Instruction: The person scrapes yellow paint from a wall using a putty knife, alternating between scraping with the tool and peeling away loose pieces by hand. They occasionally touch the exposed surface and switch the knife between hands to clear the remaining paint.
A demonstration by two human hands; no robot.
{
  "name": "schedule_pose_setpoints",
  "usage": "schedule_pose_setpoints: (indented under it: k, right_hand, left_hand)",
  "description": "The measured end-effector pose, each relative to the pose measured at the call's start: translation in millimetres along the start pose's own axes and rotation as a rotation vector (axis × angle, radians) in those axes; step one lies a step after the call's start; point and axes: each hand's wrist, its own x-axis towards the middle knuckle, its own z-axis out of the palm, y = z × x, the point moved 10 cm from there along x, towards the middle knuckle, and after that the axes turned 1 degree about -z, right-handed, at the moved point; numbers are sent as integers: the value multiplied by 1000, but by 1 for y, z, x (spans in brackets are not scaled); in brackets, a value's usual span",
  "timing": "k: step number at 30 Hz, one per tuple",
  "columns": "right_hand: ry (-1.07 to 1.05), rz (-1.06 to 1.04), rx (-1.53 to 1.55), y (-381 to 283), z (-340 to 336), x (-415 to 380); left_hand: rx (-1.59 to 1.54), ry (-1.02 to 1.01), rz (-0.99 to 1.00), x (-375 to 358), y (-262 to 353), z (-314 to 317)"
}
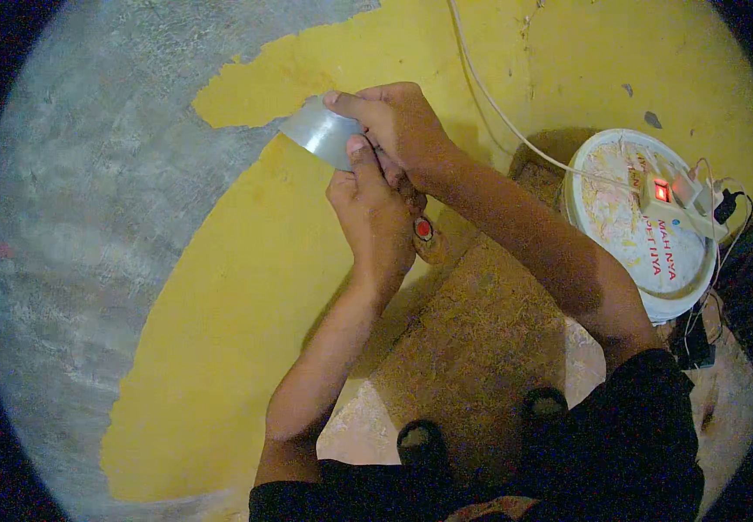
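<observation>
A metal scraper point(323, 135) with a wide, shiny blade lies against the wall, its edge where yellow paint point(246, 252) meets bare grey surface point(89, 217). My right hand point(404, 129) grips it from above, with the thumb on the blade's upper corner. Below, my left hand point(375, 213) is closed round the handle, its thumb pressed on the lower part of the blade. The handle's round end point(423, 228), with a red centre, pokes out beside my left hand. Most of the handle is hidden by my fingers.
A white bucket point(607, 217) with a lid stands at the right. On the lid sits a power strip point(668, 204) with a lit red switch and plugged-in cords. A white cable point(503, 113) runs up the wall from it. My feet point(422, 444) are on the dusty floor.
</observation>
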Motion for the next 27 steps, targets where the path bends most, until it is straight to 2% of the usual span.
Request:
schedule_pose_setpoints:
  k: [4, 6, 10, 12, 13, 15, 18, 22, 25, 27]
  right_hand:
    - [60, 112, 52, 14, -3, 2]
    - [56, 42, 79, 10, -2, 4]
    - [77, 97, 58, 14, -2, 5]
    - [94, -14, -60, 3, -2, 8]
    - [96, -9, -58, 4, -2, 9]
    - [105, 113, 204, -10, -1, 8]
    - [95, 162, 185, -17, -3, 2]
    - [81, 54, 94, 1, -4, 6]
    - [35, 150, 126, 20, -2, -6]
    - [55, 45, 69, 12, -5, 0]
  left_hand:
    - [-10, 13, -1, 0, -1, 2]
    - [25, 60, 13, -2, 5, 4]
    - [104, 141, 15, 0, 7, -3]
    - [347, 187, 80, 1, 18, -7]
    - [350, 186, 74, 4, 21, -9]
    - [249, 94, 78, 13, 37, 4]
    - [217, 55, 74, 17, 27, -2]
    - [166, 88, 22, 4, 11, -4]
    - [64, 98, -49, -4, -5, -5]
    - [70, 79, -44, -1, -5, -3]
